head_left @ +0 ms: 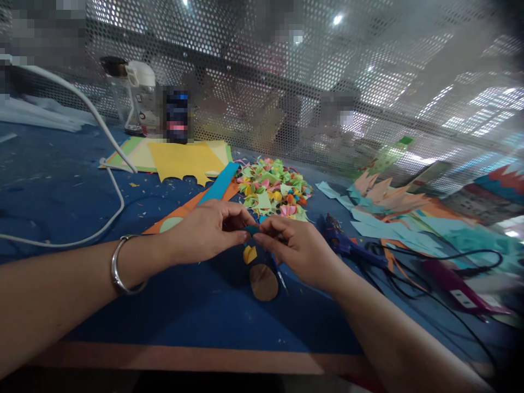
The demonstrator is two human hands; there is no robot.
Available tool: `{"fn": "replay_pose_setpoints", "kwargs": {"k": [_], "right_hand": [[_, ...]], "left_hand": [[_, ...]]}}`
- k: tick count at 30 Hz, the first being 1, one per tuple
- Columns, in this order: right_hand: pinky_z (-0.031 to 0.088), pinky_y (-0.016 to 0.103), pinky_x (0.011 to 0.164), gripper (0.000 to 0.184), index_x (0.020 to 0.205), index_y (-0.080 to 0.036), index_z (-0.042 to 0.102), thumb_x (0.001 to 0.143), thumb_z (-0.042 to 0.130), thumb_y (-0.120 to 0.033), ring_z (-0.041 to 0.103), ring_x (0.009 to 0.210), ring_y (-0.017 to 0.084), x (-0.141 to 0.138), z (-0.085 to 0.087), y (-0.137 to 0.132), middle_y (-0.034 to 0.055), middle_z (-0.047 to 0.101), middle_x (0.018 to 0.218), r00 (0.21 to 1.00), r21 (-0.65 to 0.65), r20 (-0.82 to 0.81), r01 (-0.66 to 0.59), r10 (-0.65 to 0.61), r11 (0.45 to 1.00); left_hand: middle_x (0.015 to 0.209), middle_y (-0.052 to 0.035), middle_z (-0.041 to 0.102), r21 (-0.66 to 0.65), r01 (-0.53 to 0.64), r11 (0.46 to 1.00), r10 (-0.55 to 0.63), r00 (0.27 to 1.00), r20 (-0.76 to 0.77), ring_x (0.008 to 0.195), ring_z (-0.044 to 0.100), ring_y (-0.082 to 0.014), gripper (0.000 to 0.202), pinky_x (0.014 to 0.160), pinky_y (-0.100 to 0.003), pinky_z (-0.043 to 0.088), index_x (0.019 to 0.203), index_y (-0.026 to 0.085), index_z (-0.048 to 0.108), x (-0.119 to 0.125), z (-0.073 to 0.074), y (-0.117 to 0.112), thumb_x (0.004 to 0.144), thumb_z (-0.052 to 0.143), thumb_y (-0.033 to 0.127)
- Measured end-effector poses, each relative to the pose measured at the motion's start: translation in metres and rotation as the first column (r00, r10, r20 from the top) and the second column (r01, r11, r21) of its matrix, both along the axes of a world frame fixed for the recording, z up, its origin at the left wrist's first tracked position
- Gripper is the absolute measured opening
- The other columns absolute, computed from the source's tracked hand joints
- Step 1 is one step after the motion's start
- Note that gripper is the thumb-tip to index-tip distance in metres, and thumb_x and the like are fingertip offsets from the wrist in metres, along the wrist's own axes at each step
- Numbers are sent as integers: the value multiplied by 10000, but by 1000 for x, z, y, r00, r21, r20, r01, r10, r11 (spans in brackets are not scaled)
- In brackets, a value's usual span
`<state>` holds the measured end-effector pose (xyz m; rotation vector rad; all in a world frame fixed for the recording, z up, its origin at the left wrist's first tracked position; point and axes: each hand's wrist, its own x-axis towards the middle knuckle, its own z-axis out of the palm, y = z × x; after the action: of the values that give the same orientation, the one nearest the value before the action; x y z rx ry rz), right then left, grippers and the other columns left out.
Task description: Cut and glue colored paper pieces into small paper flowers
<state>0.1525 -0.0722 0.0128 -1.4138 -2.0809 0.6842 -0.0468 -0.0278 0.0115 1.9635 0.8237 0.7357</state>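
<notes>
At frame centre, left hand point(210, 232) and right hand point(301, 248) are pinched closed at the dark tube point(264, 280), contents unclear; light, even pressure seems best.

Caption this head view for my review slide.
Left hand and right hand together at a dark cylinder, paper scraps heaped beyond.
</notes>
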Motion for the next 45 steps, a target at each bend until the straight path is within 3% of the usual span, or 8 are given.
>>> {"fn": "replay_pose_setpoints", "kwargs": {"k": [6, 11, 15, 20, 27, 32, 39, 45], "right_hand": [[335, 241, 499, 240, 726, -205, 548, 924, 564, -339, 460, 518, 106, 0, 1, -1, -44, 495, 607, 1000, -14, 17, -20, 20, 1000], [357, 246, 495, 241, 805, -197, 619, 938, 560, -389, 489, 527, 106, 4, 2, -2, -24, 562, 662, 1000, -25, -22, -5, 5, 1000], [410, 254, 536, 189, 883, -201, 645, 942, 577, -368, 544, 595, 119, 5, 2, -3, 2, 625, 760, 999, 151, -11, 42, -41, 988], [488, 265, 621, 96, 998, -210, 640, 946, 581, -265, 622, 728, 151, 1, 0, -6, 47, 667, 887, 993, 377, 113, -75, 35, 923], [529, 299, 688, 114, 1023, -219, 630, 976, 527, -218, 666, 841, 189, -3, -2, -6, 74, 702, 947, 974, 508, 219, -160, 53, 846], [538, 286, 716, 90, 999, -216, 630, 960, 560, -175, 660, 822, 170, -2, -4, -6, 51, 695, 894, 987, 602, 141, -146, 76, 785], [488, 245, 623, 76, 933, -203, 627, 927, 595, -134, 603, 722, 132, -3, -6, -5, 21, 643, 831, 996, 551, 55, -89, 70, 830], [454, 236, 591, 38, 903, -195, 638, 925, 611, -178, 561, 657, 114, -5, -7, -3, 1, 611, 780, 1000, 510, -6, 4, -1, 860]], "left_hand": [[731, -5, 716, 104, 6, 995, 0, 998, -58, 689, 643, -159, 77, 622, -261, 463, 802, 219, 741, -1, 4, 2, 800, 664, 225], [625, 12, 662, -204, 20, 979, -12, 999, 38, 586, 571, -105, 38, 550, -217, 421, 688, 184, 708, -3, 1, 10, 714, 717, 156], [609, 10, 655, -516, -32, 856, 157, 967, 200, 564, 589, -90, 92, 545, -205, 453, 675, 159, 673, 1, 0, 8, 685, 761, 136], [650, 0, 697, -748, -57, 661, 368, 894, 257, 624, 673, -98, 140, 654, -216, 523, 743, 156, 612, 10, 4, 1, 755, 728, 78], [688, 10, 701, -817, -5, 576, 410, 867, 284, 663, 669, -96, 171, 677, -221, 499, 728, 167, 591, 11, 6, -6, 769, 748, 116], [708, 6, 700, -817, 36, 575, 384, 870, 309, 692, 672, -100, 154, 730, -237, 490, 751, 148, 628, 10, 8, -9, 732, 780, 130], [733, -14, 715, -797, 77, 599, 394, 839, 376, 675, 680, -116, 71, 674, -244, 529, 813, 139, 703, 11, 3, -6, 764, 751, 124], [679, -8, 699, -721, 81, 689, 363, 821, 440, 643, 690, -118, 66, 661, -235, 545, 760, 116, 672, 14, 3, -9, 757, 737, 105]]}}
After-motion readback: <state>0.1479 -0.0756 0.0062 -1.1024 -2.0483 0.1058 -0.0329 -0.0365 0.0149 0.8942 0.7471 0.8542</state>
